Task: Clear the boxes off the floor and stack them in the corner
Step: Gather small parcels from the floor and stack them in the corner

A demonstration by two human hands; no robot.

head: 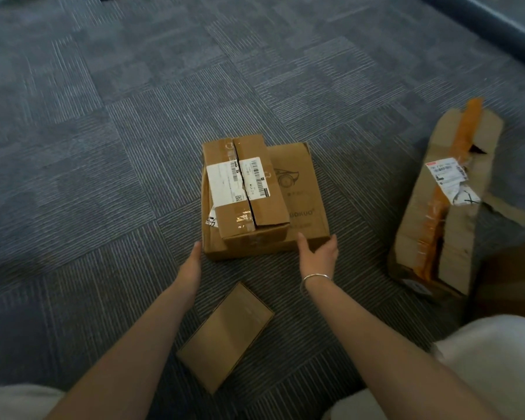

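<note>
Grey carpet [103,147] underneath everything, laid in striped square tiles. Well off to the right of both hands, a long torn box [443,207] with orange tape down its length and a crumpled label, lying flat and apart from the rest. Between the two hands, a wide flat box [303,189] printed with a car outline, flat on the carpet. On top of that, toward its left side, a smaller taped box [246,186] with a split white label, its near end just beyond the fingertips. Nearer than both hands, between the forearms, a thin plain box [225,334] lying flat and untouched.

Left hand [191,262] at the near left corner of the wide flat box, fingers straight, touching or nearly touching its side; hard to tell which. Right hand [319,253] at the near right edge of the same box, thumb and fingers spread apart against it, not curled round anything. Thin silver bracelet [315,278] on the right wrist.
</note>
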